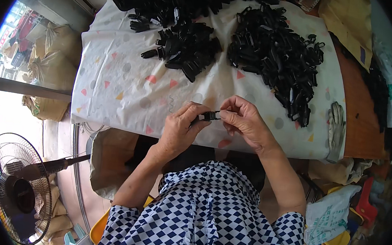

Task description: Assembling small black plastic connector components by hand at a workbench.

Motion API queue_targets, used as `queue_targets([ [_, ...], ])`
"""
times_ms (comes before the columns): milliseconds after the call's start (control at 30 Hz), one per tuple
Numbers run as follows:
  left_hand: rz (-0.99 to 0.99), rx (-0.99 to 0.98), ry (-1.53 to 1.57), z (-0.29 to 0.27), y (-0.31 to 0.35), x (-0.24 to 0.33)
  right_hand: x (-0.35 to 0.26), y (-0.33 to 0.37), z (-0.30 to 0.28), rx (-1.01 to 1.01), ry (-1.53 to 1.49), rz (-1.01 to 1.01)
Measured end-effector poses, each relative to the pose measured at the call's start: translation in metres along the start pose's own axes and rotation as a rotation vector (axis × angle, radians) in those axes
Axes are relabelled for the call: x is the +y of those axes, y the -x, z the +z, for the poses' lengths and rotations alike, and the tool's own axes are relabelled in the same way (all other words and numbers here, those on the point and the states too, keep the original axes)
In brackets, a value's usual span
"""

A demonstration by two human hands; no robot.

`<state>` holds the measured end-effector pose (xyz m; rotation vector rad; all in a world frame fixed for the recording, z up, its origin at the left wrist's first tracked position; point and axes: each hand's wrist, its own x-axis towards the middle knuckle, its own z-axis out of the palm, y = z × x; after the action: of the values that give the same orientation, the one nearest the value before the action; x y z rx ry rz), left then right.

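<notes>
Over the near edge of the patterned tablecloth, both hands meet around a small black plastic piece (210, 116) that looks like a buckle. My left hand (182, 125) is closed, gripping its left end between thumb and fingers. From the other side, my right hand (245, 120) pinches the piece's thin right end with thumb and forefinger; whether that end is a separate part I cannot tell. Beyond the hands lie a pile of similar black pieces (188, 52) at centre left and a longer pile (280, 60) at the right.
A white tablecloth (120, 78) with coloured shapes covers the table. More black pieces are heaped at the far edge. A glove (335, 130) lies at the table's right edge. A standing fan (24, 194) is at lower left, and a white bag (330, 213) at lower right.
</notes>
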<state>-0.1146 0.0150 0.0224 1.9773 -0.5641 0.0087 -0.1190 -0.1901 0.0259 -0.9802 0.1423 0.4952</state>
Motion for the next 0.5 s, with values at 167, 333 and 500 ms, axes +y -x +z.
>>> queue_targets([
  [167,0.114,-0.028,-0.228,-0.012,0.013,-0.006,-0.014,-0.002,0.023,-0.003,0.563,0.182],
  [333,0.106,-0.135,-0.281,-0.025,0.021,-0.004,0.000,-0.007,0.022,-0.051,0.515,0.338],
  [500,0.046,-0.173,-0.239,-0.034,0.029,0.000,0.007,-0.013,0.025,-0.126,0.463,0.444],
])
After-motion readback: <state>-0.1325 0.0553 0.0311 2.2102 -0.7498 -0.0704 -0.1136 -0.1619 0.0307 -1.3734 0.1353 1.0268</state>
